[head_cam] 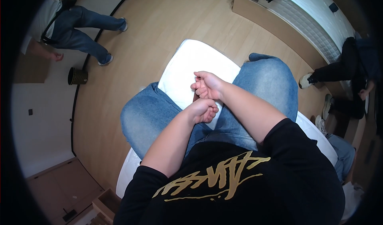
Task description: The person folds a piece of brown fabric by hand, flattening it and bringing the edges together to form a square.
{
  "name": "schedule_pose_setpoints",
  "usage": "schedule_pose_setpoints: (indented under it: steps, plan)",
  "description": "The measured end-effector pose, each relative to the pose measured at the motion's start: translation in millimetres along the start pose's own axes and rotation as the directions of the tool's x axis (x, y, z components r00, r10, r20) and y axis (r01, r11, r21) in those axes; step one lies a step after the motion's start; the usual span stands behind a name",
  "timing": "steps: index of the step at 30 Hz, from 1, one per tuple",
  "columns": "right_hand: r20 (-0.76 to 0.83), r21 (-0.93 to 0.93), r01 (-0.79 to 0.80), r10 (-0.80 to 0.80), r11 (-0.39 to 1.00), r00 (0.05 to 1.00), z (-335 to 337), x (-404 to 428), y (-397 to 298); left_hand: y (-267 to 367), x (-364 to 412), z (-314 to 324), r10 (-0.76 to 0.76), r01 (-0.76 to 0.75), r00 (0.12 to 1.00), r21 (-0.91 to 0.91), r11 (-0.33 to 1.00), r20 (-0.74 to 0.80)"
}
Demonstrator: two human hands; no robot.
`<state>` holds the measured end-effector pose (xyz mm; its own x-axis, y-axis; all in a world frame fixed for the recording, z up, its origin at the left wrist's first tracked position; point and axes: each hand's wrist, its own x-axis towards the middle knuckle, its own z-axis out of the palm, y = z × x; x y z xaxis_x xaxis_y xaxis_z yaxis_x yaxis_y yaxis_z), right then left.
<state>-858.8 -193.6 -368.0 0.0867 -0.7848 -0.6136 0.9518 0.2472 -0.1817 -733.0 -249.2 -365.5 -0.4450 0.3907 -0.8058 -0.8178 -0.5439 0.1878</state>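
Observation:
Both my hands are close together over my lap, above a white padded surface [197, 57] between my knees. My left hand [204, 110] is a loose fist, nearer my body. Just beyond it is my right hand [207, 86], its fingers curled and its thumb side away from me. A narrow reddish-brown object [196, 96] shows between the two hands, partly covered by the fingers. Its full shape is hidden, and whether either hand grips it cannot be told.
A person in jeans [86, 18] stands at the upper left near a dark wastebasket [78, 76]. At the right are a plastic-wrapped mattress [311, 30] on a base, a person in black trousers [338, 69] and another person's jeans-clad leg [342, 153]. A wooden box [103, 202] is at the lower left.

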Motion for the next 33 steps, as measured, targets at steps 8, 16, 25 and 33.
schedule_pose_setpoints:
  steps: [8,16,25,33]
  plan:
    - [-0.020,-0.122,0.038,-0.040,0.992,0.999,-10.0,21.3,14.2,-9.5,9.1,15.2,0.155,-0.120,0.972,0.190,0.974,-0.179]
    - [0.122,0.037,-0.027,0.023,0.999,0.992,-12.4,-17.4,13.7,-25.7,-43.8,-27.9,0.067,-0.064,0.997,-0.111,0.992,0.022]
    - [-0.068,-0.781,-0.180,0.204,0.598,0.977,10.3,-87.1,29.9,-24.9,-77.5,-41.9,0.427,-0.324,0.868,-0.362,0.874,0.253]
    - [-0.178,-0.946,-0.139,-0.109,0.293,0.978,19.2,-65.0,62.0,-11.2,-58.8,-48.0,0.338,-0.252,0.916,-0.346,0.904,0.217]
